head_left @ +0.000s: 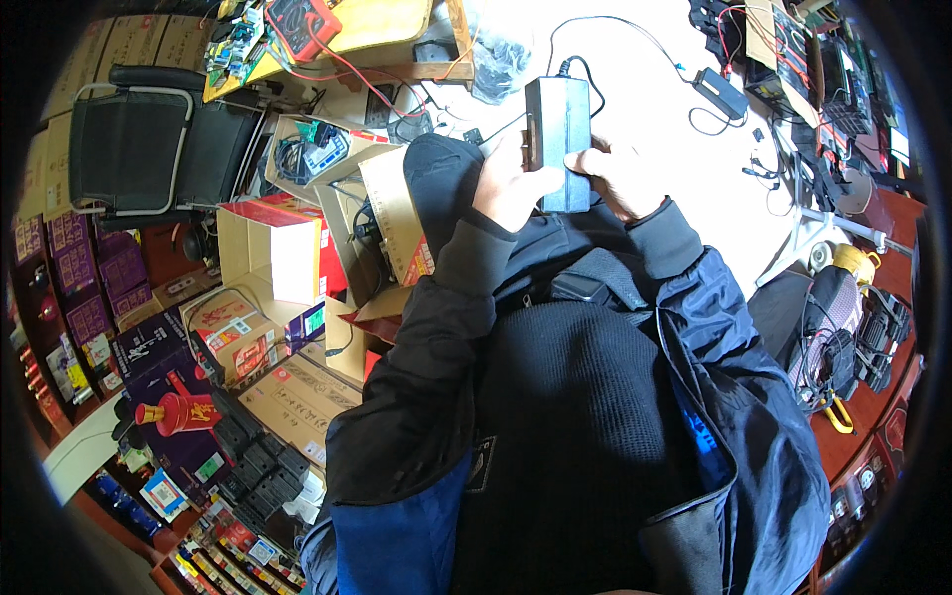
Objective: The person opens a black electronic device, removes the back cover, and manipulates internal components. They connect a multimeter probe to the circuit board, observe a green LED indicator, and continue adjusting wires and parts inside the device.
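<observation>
A long black power adapter [563,119] is held up in front of my lap, with a cord leaving its far end. On its left side my left hand [514,181] grips it, the thumb lying across the lower part. From the right, my right hand [620,177] also grips it, the thumb pressed on its edge and the other fingers partly hidden. Strong light washes out parts of both hands. Further right, a second black adapter [720,93] lies on the bright white surface with a thin cable attached.
A wooden table [382,35] at the far left bears a red multimeter [302,25] and circuit boards. Open cardboard boxes [260,253] stand left of me, near a black chair [129,149]. Coiled cables and chargers [843,357] lie on a reddish-brown surface at right.
</observation>
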Demonstrator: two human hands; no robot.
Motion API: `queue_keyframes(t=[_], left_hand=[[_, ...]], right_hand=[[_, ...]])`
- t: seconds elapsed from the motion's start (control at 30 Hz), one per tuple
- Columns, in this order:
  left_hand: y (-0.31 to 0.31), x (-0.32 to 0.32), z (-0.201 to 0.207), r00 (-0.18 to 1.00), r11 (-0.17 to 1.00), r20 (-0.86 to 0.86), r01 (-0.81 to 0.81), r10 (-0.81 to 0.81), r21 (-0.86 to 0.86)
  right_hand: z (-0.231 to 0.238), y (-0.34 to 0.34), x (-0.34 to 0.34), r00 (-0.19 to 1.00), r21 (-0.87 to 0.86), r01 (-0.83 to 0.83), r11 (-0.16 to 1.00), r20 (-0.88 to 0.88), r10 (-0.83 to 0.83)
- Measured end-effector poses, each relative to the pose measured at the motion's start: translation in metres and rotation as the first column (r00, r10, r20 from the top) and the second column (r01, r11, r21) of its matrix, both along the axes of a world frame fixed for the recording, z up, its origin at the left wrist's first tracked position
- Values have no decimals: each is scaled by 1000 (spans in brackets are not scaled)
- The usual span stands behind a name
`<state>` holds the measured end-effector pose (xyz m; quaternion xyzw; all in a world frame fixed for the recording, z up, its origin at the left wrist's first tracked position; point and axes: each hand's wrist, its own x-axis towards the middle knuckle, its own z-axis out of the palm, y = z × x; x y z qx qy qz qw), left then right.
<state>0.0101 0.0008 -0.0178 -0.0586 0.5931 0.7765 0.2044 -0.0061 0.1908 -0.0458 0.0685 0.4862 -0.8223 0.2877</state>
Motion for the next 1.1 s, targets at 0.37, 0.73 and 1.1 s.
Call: queue_keyframes(t=[0.37,0.73,1.1], left_hand=[[-4,5,-5,991,935,-117,13,-58,-354],[-8,2,24,997,996,-6,81,-82,-21],[-8,7,55,980,980,-92,165,-175,-108]], right_hand=[[-9,13,-8,959,357,28,934,-273,75],[31,15,-7,904,123,69,990,-426,-10],[60,26,8,932,66,-76,995,-349,95]])
